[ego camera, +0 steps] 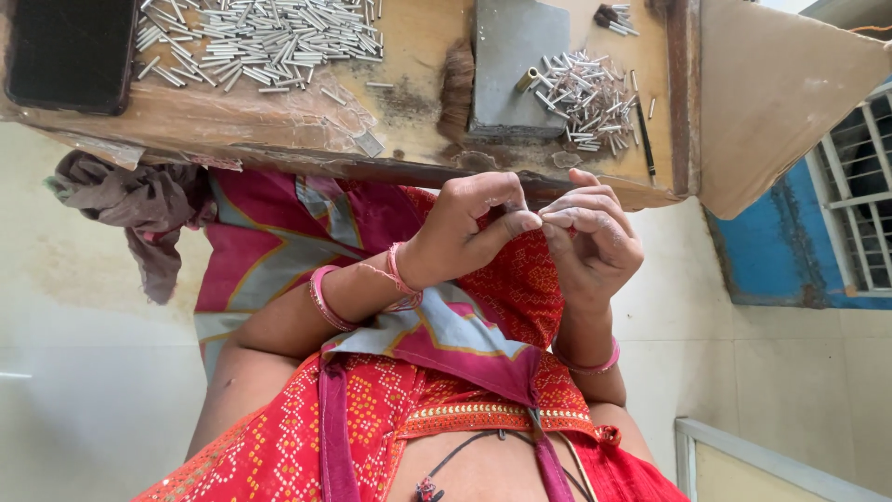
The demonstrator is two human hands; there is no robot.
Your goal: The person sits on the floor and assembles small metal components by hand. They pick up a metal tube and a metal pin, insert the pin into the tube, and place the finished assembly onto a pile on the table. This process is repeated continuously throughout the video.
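My left hand (465,228) and my right hand (595,237) meet fingertip to fingertip just below the front edge of the wooden table (279,125), above my lap. Both pinch something very small between thumb and forefinger; it is too small to make out. Pink bangles ring both wrists. On the table beyond the hands lies a small heap of short silver metal tubes (590,93), beside a grey slab (511,56) with a brass piece (527,79) on it. A larger spread of the same tubes (260,37) lies at the far left.
A black flat device (70,51) rests on the table's left end. A thin dark rod (644,139) lies by the small heap. A brown cloth (139,209) hangs off the table's left. A cardboard sheet (780,93) and a barred window (864,195) stand at right.
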